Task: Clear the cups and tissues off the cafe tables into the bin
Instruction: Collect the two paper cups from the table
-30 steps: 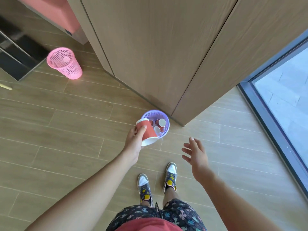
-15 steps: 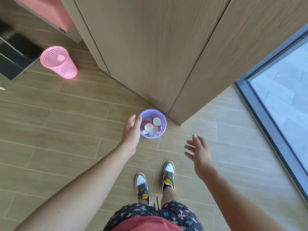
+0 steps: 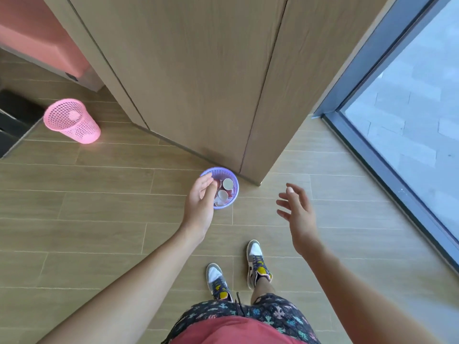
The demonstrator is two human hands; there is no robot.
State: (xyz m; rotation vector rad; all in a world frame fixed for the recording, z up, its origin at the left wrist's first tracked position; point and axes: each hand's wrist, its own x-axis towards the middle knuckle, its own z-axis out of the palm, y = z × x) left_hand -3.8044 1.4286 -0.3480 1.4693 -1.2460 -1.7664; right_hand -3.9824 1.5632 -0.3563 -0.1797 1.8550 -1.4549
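Wood-grain panelling (image 3: 198, 70) fills the upper view, and its outer corner meets the plank floor (image 3: 99, 194) just behind the bin. A grey-framed glass pane (image 3: 409, 95) runs down the right edge. A pink mesh wastebasket (image 3: 72, 121) stands well apart, towards the floor's left edge.

The purple mesh bin (image 3: 234, 192) stands on the floor at that panelling corner, with red paper cups (image 3: 227, 183) lying loose inside it, white insides showing. No tissue can be made out.

The left hand (image 3: 200, 202) hangs over the bin's near-left rim with its fingers loosely curled and nothing in them. The right hand (image 3: 296, 209) floats beside it, apart from the bin, fingers spread and empty.

This load looks delivered. To finish cleanly, the left hand should lift straight up and avoid brushing the rim, since so light a basket would likely tip and spill its cups.
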